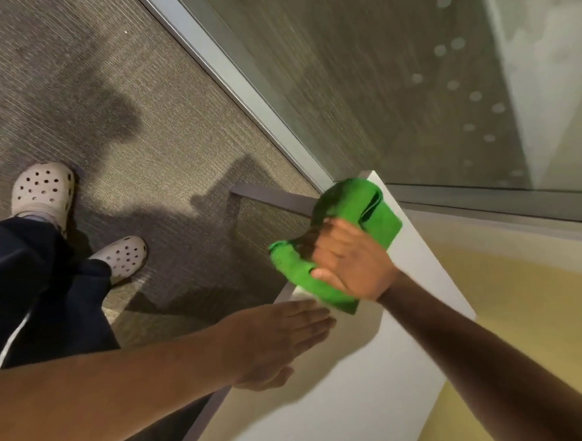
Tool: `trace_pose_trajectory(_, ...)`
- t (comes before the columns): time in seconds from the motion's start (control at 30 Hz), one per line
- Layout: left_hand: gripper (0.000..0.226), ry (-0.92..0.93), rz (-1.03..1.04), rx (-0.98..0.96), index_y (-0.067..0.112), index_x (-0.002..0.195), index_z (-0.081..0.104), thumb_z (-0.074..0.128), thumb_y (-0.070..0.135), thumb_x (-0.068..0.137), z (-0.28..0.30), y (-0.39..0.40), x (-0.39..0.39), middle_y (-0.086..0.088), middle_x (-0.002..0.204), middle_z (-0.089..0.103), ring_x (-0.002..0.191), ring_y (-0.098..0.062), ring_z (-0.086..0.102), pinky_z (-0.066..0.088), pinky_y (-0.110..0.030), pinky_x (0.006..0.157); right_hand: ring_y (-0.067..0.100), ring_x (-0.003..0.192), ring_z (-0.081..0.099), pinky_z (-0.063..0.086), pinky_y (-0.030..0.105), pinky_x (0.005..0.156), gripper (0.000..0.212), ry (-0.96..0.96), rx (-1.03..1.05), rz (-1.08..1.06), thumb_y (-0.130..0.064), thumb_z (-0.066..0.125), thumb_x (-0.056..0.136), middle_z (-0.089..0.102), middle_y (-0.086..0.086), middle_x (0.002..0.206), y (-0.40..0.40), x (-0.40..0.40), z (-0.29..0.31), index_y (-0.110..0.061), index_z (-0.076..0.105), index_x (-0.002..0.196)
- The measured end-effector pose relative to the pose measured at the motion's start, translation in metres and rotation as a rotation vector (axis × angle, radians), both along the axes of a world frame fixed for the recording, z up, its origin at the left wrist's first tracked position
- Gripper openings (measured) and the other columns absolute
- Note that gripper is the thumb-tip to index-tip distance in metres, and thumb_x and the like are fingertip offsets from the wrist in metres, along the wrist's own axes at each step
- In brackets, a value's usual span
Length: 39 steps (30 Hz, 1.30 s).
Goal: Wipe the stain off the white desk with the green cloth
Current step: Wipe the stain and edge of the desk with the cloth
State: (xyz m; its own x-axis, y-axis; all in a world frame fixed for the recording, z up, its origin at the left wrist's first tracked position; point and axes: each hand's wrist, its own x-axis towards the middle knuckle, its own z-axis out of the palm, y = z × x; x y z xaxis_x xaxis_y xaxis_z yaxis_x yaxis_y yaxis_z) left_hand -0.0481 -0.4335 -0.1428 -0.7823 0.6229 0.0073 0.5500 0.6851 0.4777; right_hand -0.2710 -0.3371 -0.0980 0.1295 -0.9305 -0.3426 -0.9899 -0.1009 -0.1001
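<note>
The green cloth [367, 212] lies bunched on the far end of the narrow white desk [377, 368], part of it hanging over the left edge. My right hand [348, 259] presses down on the cloth and grips it, fingers curled into its folds. My left hand [279, 337] rests flat on the desk near its left edge, fingers together and stretched out, holding nothing, just short of the cloth. No stain shows on the desk surface that I can see; the cloth and my hands cover part of it.
A glass wall with a grey metal frame [226, 74] runs past the desk's far end. A yellow surface [526, 308] borders the desk on the right. On the grey carpet [103, 78] to the left are my feet in pale clogs [44, 191].
</note>
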Motion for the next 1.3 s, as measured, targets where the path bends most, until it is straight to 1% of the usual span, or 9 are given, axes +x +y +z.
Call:
trace_pose_trajectory(0.13, 0.082, 0.031, 0.035, 0.052, 0.001, 0.168, -0.002, 0.032, 0.046, 0.110, -0.004, -0.002, 0.003, -0.017, 0.178, -0.009, 0.166, -0.030, -0.009, -0.008, -0.047, 0.133, 0.036, 0.091, 0.064, 0.034, 0.051, 0.121, 0.060, 0.027, -0.054, -0.229, -0.040, 0.025, 0.113, 0.064, 0.018, 0.090, -0.019, -0.057, 0.003, -0.002, 0.067, 0.097)
trace_pose_trajectory(0.23, 0.082, 0.093, 0.067, 0.051, 0.001, 0.169, 0.003, 0.032, 0.050, 0.109, -0.005, -0.003, 0.004, -0.017, 0.178, -0.002, 0.166, -0.031, -0.003, -0.017, -0.047, 0.129, 0.034, 0.117, 0.061, 0.030, 0.056, 0.125, 0.051, 0.022, -0.153, -0.522, -0.038, 0.029, 0.114, 0.065, 0.016, 0.106, -0.021, -0.061, -0.002, -0.004, 0.065, 0.103)
trace_pose_trajectory(0.3, 0.084, 0.118, 0.086, 0.026, 0.001, 0.168, 0.013, 0.036, 0.053, 0.106, -0.006, -0.003, 0.006, -0.018, 0.178, 0.009, 0.164, -0.033, 0.005, -0.009, -0.048, 0.130, 0.032, 0.143, 0.052, 0.021, 0.056, 0.131, 0.047, 0.003, -0.192, -0.659, -0.034, 0.032, 0.114, 0.067, 0.017, 0.126, -0.016, -0.035, -0.004, -0.003, 0.067, 0.121)
trace_pose_trajectory(0.4, 0.089, 0.101, 0.117, 0.003, 0.002, 0.167, 0.024, 0.042, 0.059, 0.101, -0.006, -0.001, 0.006, -0.016, 0.177, 0.018, 0.162, -0.032, 0.009, -0.005, -0.048, 0.129, 0.032, 0.157, 0.037, 0.010, 0.054, 0.134, 0.049, -0.071, -0.133, -0.499, -0.035, 0.031, 0.114, 0.060, 0.018, 0.147, 0.016, 0.015, -0.003, -0.005, 0.056, 0.143)
trace_pose_trajectory(0.53, 0.090, 0.118, 0.113, -0.008, 0.003, 0.169, 0.013, 0.038, 0.060, 0.104, -0.010, 0.003, 0.008, -0.017, 0.179, 0.004, 0.165, -0.030, 0.000, -0.017, -0.049, 0.128, 0.032, 0.153, 0.040, 0.010, 0.047, 0.135, 0.059, -0.044, -0.009, -0.218, -0.044, 0.022, 0.114, 0.062, 0.017, 0.148, 0.027, 0.002, 0.003, -0.008, 0.054, 0.147)
trace_pose_trajectory(0.87, 0.090, 0.181, 0.140, 0.004, 0.001, 0.168, 0.011, 0.033, 0.062, 0.105, -0.009, -0.001, 0.007, -0.017, 0.179, 0.008, 0.163, -0.034, 0.001, -0.007, -0.049, 0.128, 0.039, 0.140, 0.054, 0.033, 0.056, 0.126, 0.041, 0.121, -0.169, -0.559, -0.027, 0.039, 0.112, 0.063, 0.020, 0.135, -0.010, -0.028, 0.008, 0.000, 0.065, 0.128)
trace_pose_trajectory(1.07, 0.090, 0.129, 0.119, -0.001, 0.002, 0.169, 0.006, 0.034, 0.060, 0.106, -0.012, 0.002, 0.009, -0.016, 0.179, -0.003, 0.166, -0.031, -0.003, -0.019, -0.048, 0.126, 0.041, 0.128, 0.066, 0.038, 0.061, 0.123, 0.057, 0.078, -0.075, -0.181, -0.037, 0.033, 0.114, 0.071, 0.023, 0.128, 0.002, -0.029, 0.012, 0.003, 0.070, 0.129)
trace_pose_trajectory(1.2, 0.090, 0.110, 0.078, -0.012, 0.003, 0.169, 0.000, 0.035, 0.058, 0.107, -0.012, 0.003, 0.009, -0.015, 0.178, -0.008, 0.165, -0.030, -0.010, -0.027, -0.046, 0.126, 0.043, 0.123, 0.063, 0.037, 0.062, 0.121, 0.051, 0.117, -0.129, -0.422, -0.034, 0.033, 0.113, 0.067, 0.024, 0.127, -0.015, -0.070, 0.009, 0.003, 0.068, 0.121)
trace_pose_trajectory(1.3, 0.089, 0.125, 0.086, 0.021, 0.003, 0.169, 0.004, 0.033, 0.060, 0.107, -0.011, 0.002, 0.007, -0.016, 0.179, -0.003, 0.166, -0.031, -0.005, -0.019, -0.047, 0.128, 0.038, 0.139, 0.054, 0.027, 0.054, 0.130, 0.039, 0.041, -0.175, -0.576, -0.024, 0.040, 0.112, 0.063, 0.018, 0.136, -0.011, -0.054, 0.006, 0.000, 0.064, 0.131)
